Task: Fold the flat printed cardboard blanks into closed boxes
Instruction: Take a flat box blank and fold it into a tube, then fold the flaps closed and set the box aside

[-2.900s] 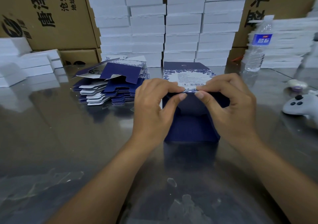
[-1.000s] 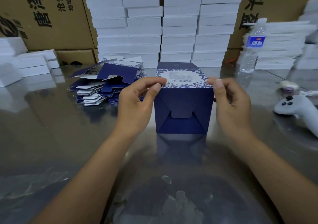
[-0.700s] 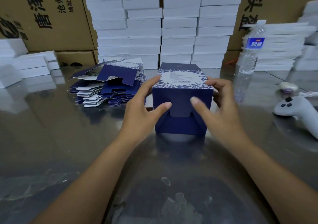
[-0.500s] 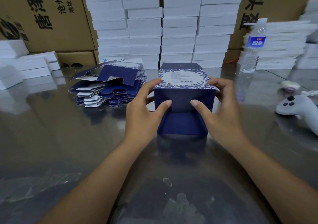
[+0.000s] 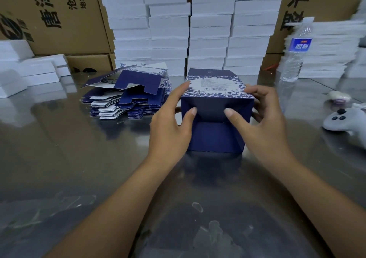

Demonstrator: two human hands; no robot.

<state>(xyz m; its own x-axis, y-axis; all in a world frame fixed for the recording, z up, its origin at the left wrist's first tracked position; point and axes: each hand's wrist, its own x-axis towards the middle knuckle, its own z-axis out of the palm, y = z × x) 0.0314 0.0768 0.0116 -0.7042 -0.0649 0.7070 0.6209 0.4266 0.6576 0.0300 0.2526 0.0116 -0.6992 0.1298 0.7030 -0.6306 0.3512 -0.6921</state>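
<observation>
A dark blue box with a white floral printed top panel lies on the metal table in the middle. My left hand holds its left side and my right hand holds its right side. Both thumbs press the end flap facing me inward. The fingers behind the box are partly hidden. A pile of flat blue and white blanks lies to the left of the box.
Stacks of white foam boxes stand behind, with brown cartons at the back. A water bottle stands at the right, with a white controller near the right edge. More white boxes sit at the left.
The hands shifted from pinching the box's top edge to gripping its sides. The thumbs now push the near flap deeper into the box end.
</observation>
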